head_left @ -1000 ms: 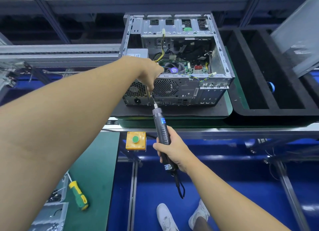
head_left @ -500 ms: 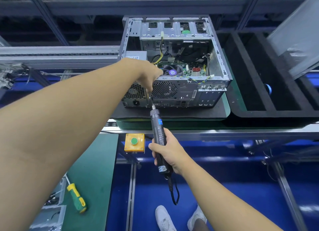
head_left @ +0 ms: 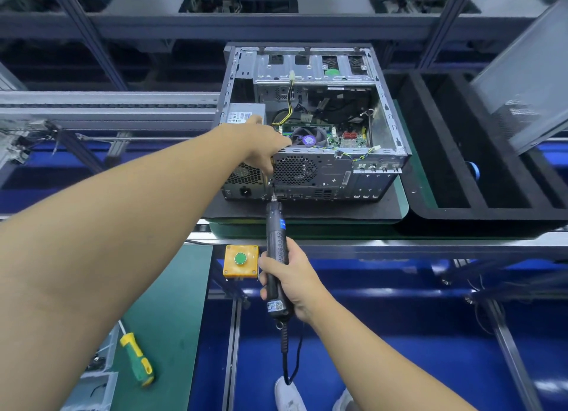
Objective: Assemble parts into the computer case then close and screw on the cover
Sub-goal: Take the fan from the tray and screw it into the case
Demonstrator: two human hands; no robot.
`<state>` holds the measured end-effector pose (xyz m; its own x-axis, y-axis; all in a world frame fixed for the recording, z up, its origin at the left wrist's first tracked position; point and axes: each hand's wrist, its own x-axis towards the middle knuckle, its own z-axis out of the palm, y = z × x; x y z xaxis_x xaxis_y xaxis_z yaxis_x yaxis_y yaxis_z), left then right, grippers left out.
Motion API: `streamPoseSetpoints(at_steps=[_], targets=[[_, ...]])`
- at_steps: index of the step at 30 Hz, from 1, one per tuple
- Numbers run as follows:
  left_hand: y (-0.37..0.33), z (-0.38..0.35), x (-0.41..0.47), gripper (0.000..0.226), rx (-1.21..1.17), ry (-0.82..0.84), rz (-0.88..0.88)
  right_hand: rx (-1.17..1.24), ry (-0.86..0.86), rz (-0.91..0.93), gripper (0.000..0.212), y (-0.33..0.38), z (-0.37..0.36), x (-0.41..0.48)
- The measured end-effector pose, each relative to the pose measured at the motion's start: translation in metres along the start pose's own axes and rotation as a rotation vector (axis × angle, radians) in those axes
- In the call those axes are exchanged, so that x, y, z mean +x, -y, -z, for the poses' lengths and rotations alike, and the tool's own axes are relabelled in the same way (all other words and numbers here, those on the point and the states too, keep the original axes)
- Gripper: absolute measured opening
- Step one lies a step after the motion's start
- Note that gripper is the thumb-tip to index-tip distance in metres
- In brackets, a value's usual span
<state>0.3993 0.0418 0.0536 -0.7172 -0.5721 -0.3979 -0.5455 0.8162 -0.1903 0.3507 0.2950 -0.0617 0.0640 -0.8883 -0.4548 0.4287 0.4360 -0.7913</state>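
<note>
The open computer case lies on a black mat, its rear panel facing me. Inside I see the motherboard, the cooler fan and cables. The power supply sits at the left end. My left hand rests over the case's top rear edge, its fingers pinched around the upper end of the bit against the rear panel. My right hand grips the black electric screwdriver, which points up at the panel between the two vent grilles. Any screw at the tip is hidden.
A grey side panel leans at the right above a black foam tray. A yellow box with a green button hangs under the conveyor rail. A green and yellow screwdriver lies on the green mat beside parts bins.
Both hands keep their hold. The screwdriver stays on the same spot of the rear panel, and the whole scene has slid slightly lower in view.
</note>
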Motion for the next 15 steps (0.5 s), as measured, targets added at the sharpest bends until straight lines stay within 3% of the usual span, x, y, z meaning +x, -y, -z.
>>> streamPoseSetpoints(at_steps=[15], targets=[[-0.0021,0.0037,-0.0030,0.056,-0.040,0.030,0.033,-0.068,0.008,0.040,0.042,0.0025,0.0033,0.0054]])
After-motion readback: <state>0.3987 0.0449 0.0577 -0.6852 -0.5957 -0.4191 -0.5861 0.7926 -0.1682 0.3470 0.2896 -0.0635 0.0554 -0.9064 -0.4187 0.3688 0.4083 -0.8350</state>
